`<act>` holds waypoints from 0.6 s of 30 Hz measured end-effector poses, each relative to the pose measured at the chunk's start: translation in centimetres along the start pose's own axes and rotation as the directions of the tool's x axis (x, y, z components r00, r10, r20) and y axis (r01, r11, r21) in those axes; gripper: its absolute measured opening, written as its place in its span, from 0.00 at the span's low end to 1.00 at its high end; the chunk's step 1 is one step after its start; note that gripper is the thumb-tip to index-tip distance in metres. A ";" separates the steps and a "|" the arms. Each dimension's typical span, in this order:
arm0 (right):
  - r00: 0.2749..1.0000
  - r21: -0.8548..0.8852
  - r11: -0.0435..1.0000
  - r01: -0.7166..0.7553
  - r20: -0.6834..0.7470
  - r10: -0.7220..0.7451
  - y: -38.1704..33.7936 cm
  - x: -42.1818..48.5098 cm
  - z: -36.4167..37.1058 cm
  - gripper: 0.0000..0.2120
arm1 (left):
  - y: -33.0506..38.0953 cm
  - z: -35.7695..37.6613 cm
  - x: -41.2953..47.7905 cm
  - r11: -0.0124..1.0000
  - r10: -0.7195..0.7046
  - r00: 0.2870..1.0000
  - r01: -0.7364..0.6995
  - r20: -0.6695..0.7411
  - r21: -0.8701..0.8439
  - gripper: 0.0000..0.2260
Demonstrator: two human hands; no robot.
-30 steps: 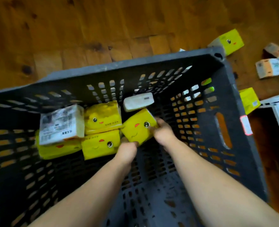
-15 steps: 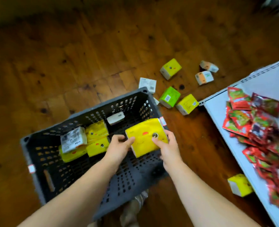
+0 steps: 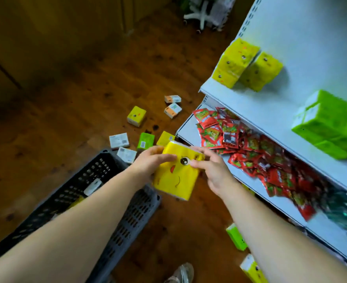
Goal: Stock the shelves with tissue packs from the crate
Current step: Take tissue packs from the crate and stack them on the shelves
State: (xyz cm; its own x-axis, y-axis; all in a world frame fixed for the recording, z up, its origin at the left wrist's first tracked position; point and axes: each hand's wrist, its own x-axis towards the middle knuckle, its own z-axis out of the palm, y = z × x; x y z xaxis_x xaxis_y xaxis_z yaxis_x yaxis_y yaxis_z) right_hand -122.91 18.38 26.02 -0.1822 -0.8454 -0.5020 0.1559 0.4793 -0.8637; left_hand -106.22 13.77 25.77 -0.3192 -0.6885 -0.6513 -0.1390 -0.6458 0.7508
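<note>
Both hands have it: our left hand [image 3: 150, 162] curls round the yellow tissue pack [image 3: 174, 180] at its left edge, and our right hand [image 3: 213, 170] pinches its top right corner. The pack's in the air over the crate [image 3: 78, 180], at its far corner, near the lower shelf [image 3: 187, 129] and its heaped red sachets [image 3: 250, 144]. Two yellow packs [image 3: 233, 62] stand at the upper shelf [image 3: 250, 107], left corner.

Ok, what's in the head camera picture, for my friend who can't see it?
The left hand and right hand hold a yellow tissue pack with a cartoon face between a dark crate and white shelves. More yellow packs stand on the upper shelf, red sachets lie heaped below, and small packs litter the wooden floor.
</note>
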 end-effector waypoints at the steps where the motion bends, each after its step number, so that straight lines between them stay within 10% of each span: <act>1: 1.000 0.005 1.000 0.009 -0.024 -0.009 -0.5 0.0 -1.7 0.19 | 0.6 1.9 0.3 1.000 0.008 1.000 -0.008 0.010 0.004 0.15; 7: 0.982 0.094 0.992 -0.085 -0.162 0.100 -1.7 -0.1 -12.6 0.24 | 2.3 12.6 3.6 0.976 0.003 0.998 -0.016 -0.060 -0.218 0.30; 12: 0.966 0.189 0.964 -0.188 -0.143 0.216 -2.3 0.4 -18.9 0.15 | 4.9 20.2 6.0 0.960 0.067 0.997 -0.071 -0.027 -0.272 0.15; 18: 0.871 0.178 0.983 -0.032 -0.477 0.115 -4.1 4.2 -24.2 0.18 | 7.6 25.4 9.7 0.994 0.104 0.991 -0.106 -0.090 -0.020 0.06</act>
State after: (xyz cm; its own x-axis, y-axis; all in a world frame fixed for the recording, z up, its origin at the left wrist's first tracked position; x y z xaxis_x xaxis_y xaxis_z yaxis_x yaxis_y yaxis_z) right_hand -147.76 18.58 26.36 -0.6038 -0.5693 -0.5580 0.3324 0.4565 -0.8253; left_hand -134.20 10.55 27.94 -0.2465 -0.7785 -0.5772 -0.0852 -0.5759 0.8131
